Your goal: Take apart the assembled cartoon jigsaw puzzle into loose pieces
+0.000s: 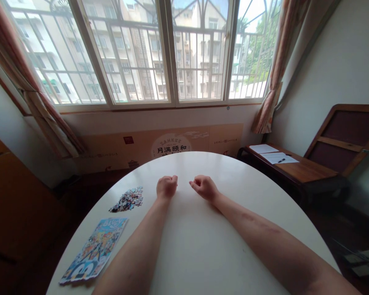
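My left hand [167,187] rests on the white round table [199,241], curled into a fist. Facing it across a small gap, my right hand [205,187] is also closed, with the thumb side turned inward. No object shows in either fist. A heap of small jigsaw puzzle pieces [128,199] lies to the left of my left hand, apart from it. Nearer to me, beside my left forearm, is a colourful printed picture sheet [96,249] with cartoon figures and a blue-and-white face at its lower end.
Beyond the table, a flattened printed cardboard panel [110,143] leans under the barred window [138,61]. To the right stands a wooden bench [307,166] with paper sheets [260,149] and a pen [281,160]. A wooden cabinet [15,205] is at the left.
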Demonstrator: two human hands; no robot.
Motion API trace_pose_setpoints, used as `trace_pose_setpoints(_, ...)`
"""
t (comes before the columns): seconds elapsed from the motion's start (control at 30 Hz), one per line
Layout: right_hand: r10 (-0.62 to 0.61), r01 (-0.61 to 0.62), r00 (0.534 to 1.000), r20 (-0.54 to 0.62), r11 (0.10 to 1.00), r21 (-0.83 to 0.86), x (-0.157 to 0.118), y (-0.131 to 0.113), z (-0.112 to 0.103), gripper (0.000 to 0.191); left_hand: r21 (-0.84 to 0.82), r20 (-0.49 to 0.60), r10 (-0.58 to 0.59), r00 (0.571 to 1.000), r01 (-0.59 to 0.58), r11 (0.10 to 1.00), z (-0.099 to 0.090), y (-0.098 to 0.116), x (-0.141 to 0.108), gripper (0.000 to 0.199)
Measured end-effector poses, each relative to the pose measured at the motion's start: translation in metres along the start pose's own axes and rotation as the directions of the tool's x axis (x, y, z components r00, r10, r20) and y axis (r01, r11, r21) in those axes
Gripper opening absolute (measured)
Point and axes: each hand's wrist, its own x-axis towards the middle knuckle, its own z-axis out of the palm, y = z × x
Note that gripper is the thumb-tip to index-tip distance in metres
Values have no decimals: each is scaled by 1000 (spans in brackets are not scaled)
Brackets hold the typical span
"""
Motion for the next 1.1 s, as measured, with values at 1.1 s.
trace_pose_setpoints(1.1, 500, -501, 842, 201, 591, 632, 6, 9, -2, 27, 36, -108, 28, 994, -25, 999, 4, 0, -7, 20)
